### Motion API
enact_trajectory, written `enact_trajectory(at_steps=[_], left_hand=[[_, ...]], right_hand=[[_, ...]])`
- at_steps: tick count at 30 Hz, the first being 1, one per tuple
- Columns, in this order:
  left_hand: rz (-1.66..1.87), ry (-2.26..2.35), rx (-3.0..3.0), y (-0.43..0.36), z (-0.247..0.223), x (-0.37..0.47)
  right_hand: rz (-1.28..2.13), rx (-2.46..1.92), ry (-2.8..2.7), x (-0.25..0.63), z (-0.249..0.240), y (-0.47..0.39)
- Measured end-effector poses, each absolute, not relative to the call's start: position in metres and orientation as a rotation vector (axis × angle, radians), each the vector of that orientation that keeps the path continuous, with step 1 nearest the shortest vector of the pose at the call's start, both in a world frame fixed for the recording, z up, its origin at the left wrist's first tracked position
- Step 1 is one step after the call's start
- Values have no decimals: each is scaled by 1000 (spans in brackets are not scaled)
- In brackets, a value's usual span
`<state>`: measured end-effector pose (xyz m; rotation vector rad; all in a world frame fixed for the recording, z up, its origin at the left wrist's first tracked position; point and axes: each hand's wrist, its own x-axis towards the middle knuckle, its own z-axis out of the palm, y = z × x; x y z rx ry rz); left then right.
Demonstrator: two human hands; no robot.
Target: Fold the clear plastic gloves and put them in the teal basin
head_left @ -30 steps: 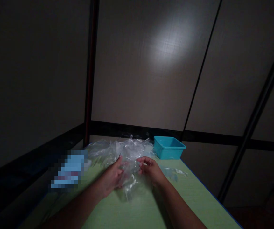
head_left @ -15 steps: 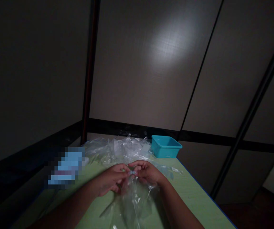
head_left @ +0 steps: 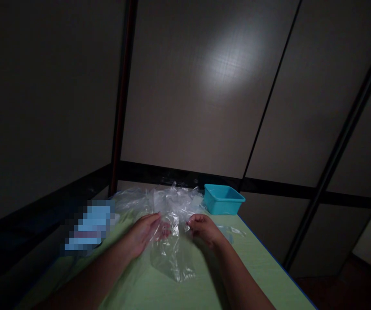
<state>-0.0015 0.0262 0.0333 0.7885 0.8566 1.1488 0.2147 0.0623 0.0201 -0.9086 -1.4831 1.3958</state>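
A clear plastic bag (head_left: pixel 174 254) hangs spread between my two hands, over the green table (head_left: pixel 253 267). My left hand (head_left: pixel 146 232) is closed on the bag's left edge, with some fingers showing through the film. The bag's upper right edge is pinched by my right hand (head_left: pixel 203 228). Behind my hands lies a heap of crumpled clear bags (head_left: pixel 172 200).
A turquoise basket (head_left: pixel 224 204) stands at the table's back right corner. Another flat piece of clear plastic (head_left: pixel 233 232) lies in front of it. At the left is a blurred blue item (head_left: pixel 91 224). Dark panels rise behind the table.
My hands have moved apart from where they met at the middle. The bag, bunched and hanging low before, is now spread out between them.
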Motion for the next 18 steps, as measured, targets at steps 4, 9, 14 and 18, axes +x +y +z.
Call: enact_trajectory(at_steps=[4,9,14,18], left_hand=[[825,702,839,19,29,0],[738,534,849,14,26,-1],[944,716,1044,22,21,-5],[984,963,1272,30,13,-6]], right_hand=[[1352,-897,-1493,214,21,61],[1267,-961,-1596,204,15,59],[1014,-1132,-1697,202,7,65],[789,-1303,-1785,208,3,73]])
